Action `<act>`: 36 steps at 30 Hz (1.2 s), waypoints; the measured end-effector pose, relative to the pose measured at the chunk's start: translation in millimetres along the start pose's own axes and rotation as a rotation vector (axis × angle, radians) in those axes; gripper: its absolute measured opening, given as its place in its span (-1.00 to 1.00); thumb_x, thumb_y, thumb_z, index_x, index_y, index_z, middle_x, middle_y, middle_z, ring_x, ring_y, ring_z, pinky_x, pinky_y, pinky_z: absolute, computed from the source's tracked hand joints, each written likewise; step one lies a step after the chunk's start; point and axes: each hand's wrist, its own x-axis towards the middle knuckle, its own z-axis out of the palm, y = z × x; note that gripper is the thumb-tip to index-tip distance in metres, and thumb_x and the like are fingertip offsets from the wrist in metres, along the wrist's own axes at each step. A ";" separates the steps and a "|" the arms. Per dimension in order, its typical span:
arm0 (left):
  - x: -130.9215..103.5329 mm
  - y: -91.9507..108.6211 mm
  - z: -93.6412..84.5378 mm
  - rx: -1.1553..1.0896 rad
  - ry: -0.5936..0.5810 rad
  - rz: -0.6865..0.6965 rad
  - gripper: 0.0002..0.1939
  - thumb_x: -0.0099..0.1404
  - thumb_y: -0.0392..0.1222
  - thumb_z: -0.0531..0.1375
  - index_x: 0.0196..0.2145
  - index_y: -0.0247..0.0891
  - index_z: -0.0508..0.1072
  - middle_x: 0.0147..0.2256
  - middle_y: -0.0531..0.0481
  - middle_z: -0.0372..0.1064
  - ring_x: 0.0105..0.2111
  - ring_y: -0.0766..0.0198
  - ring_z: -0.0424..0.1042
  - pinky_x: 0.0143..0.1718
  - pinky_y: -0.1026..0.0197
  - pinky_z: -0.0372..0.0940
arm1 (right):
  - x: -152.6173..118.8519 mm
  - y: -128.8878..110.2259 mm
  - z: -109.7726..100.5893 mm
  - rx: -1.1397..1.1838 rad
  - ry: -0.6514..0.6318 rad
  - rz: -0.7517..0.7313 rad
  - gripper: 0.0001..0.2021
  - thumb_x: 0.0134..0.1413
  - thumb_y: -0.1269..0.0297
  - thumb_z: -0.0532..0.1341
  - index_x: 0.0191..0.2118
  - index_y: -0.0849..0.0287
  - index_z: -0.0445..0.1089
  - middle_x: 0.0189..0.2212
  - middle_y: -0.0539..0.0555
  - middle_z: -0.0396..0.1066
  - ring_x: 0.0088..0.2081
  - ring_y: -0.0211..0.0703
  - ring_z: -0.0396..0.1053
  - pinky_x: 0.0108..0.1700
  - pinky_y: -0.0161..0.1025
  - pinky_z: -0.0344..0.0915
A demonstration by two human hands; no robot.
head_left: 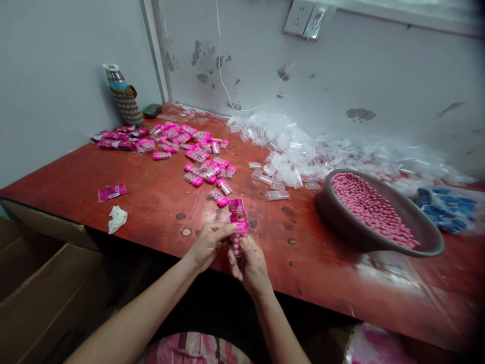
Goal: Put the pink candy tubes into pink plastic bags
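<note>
Just above the table's front edge, both hands hold a clear candy container (237, 245) with a pink cap and pink balls inside. My left hand (212, 242) pinches it near the cap from the left. My right hand (253, 263) wraps round its lower part from the right. Beyond the cap a printed pink label (238, 210) sticks out; whether it is attached or lies behind is hard to tell. Close past my hands lie filled containers with pink caps (219, 197), part of a larger scattered group (199, 153).
A grey basin (326, 212) of pink candy balls (367, 207) stands on the red table (151, 202) at right. Behind it spreads a heap of clear empty containers (291, 146). A bottle (127, 103), a loose pink packet (112, 192), white tissue (117, 219) and a cardboard box (49, 283) are at left.
</note>
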 end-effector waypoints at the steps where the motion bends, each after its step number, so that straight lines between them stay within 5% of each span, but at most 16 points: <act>1: 0.6 0.2 -0.5 -0.015 0.030 0.003 -0.75 -0.01 -0.12 0.24 -0.58 -0.42 0.41 -0.63 -0.01 0.33 -0.66 0.40 0.29 -0.59 0.33 0.22 | -0.4 0.5 0.9 -0.016 -0.006 0.005 -0.74 0.11 0.06 -0.02 -0.37 0.18 0.14 -0.69 -0.11 0.23 -0.81 -0.47 0.06 -0.81 -0.53 -0.05; 10: 0.9 -14.2 1.2 0.021 0.080 -0.011 -0.73 0.01 -0.08 0.23 -0.54 -0.38 0.33 -0.77 0.09 0.20 -0.84 0.39 0.16 -0.84 0.34 0.10 | -4.6 6.0 5.4 -0.409 0.172 -0.164 -0.76 0.12 0.09 -0.02 -0.39 0.17 0.16 -0.64 -0.11 0.20 -0.73 -0.44 0.13 -0.74 -0.50 0.07; 19: 0.5 -10.2 -7.8 -0.133 -0.007 -0.058 -0.74 -0.01 -0.14 0.25 -0.50 -0.47 0.43 -0.66 0.03 0.28 -0.69 0.42 0.26 -0.64 0.35 0.20 | -7.3 0.3 8.8 0.013 -0.001 0.039 -0.71 0.10 0.04 -0.02 -0.37 0.19 0.16 -0.71 -0.12 0.20 -0.82 -0.47 -0.01 -0.82 -0.52 -0.08; 27: 1.7 -14.7 -12.8 -0.006 0.045 -0.123 -0.72 -0.03 -0.08 0.26 -0.59 -0.39 0.35 -0.74 0.07 0.22 -0.78 0.41 0.19 -0.77 0.36 0.10 | -4.8 8.3 9.1 -0.277 0.125 -0.065 -0.74 0.10 0.07 -0.01 -0.35 0.18 0.18 -0.65 -0.11 0.19 -0.75 -0.46 0.08 -0.76 -0.52 0.04; 31: -1.5 -11.1 -12.8 0.012 -0.002 -0.141 -0.73 -0.03 -0.11 0.26 -0.59 -0.39 0.33 -0.71 0.04 0.26 -0.74 0.39 0.24 -0.73 0.36 0.15 | -4.6 8.7 9.6 -0.180 0.071 0.009 -0.70 0.10 0.02 -0.04 -0.36 0.19 0.16 -0.69 -0.13 0.17 -0.80 -0.47 0.01 -0.80 -0.51 -0.03; 36: -3.2 -12.9 -10.3 -0.079 0.075 0.010 -0.73 0.10 -0.06 0.15 -0.52 -0.37 0.31 -0.66 0.05 0.27 -0.74 0.44 0.21 -0.72 0.37 0.15 | -3.3 4.6 12.9 -0.391 0.167 -0.066 -0.73 0.10 0.06 -0.01 -0.39 0.18 0.20 -0.69 -0.11 0.19 -0.76 -0.43 0.08 -0.75 -0.49 0.03</act>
